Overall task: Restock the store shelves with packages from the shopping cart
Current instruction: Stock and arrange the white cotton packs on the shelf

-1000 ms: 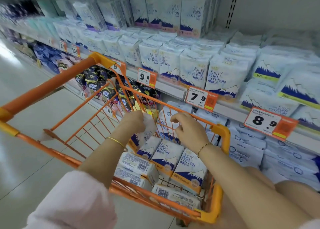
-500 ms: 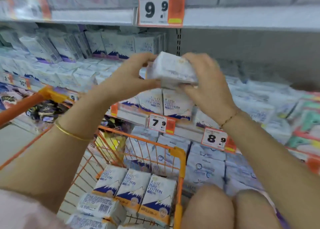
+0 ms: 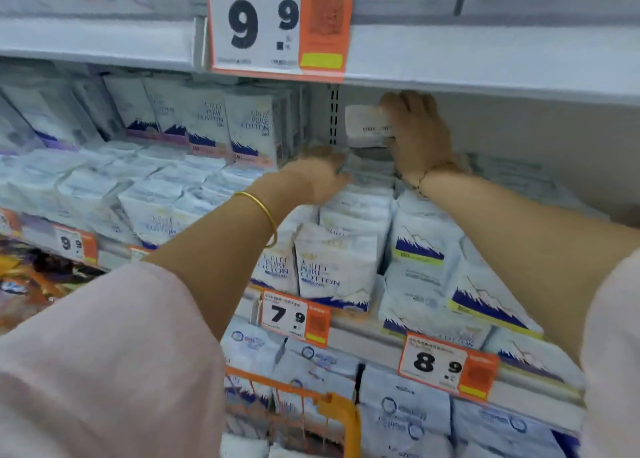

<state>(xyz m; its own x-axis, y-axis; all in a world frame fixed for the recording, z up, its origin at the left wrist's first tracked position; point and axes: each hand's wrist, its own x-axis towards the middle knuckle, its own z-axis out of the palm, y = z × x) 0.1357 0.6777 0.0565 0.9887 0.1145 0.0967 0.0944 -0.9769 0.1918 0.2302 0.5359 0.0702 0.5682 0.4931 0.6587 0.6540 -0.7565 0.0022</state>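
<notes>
Shelf: both arms reach into the shelf bay [image 3: 536,135]. Right of the right hand its upper back wall is bare, so I reckon there is room to fill.
Shelved packs: white cotton packs [image 3: 336,267] are stacked under and in front of both hands, with an upright row [image 3: 249,128] just left of the left hand.
Cart: the orange shopping cart [image 3: 341,412] sits well below the forearms. Cart packs [image 3: 249,393] show through its wire, though blurred.
Package in hand: one white package [image 3: 363,125] is held above the pile, at the back of the bay.
Right hand: the right hand [image 3: 415,135] grips that package by its right end.
Left hand: the left hand [image 3: 318,177] rests on the pile just below the package. It is too blurred to tell whether it grips anything.
Done: much of this shelf looks stocked.
In hand: this package is being placed but is not yet let go.
Left: the cart packs remain, and how many I cannot tell.
</notes>
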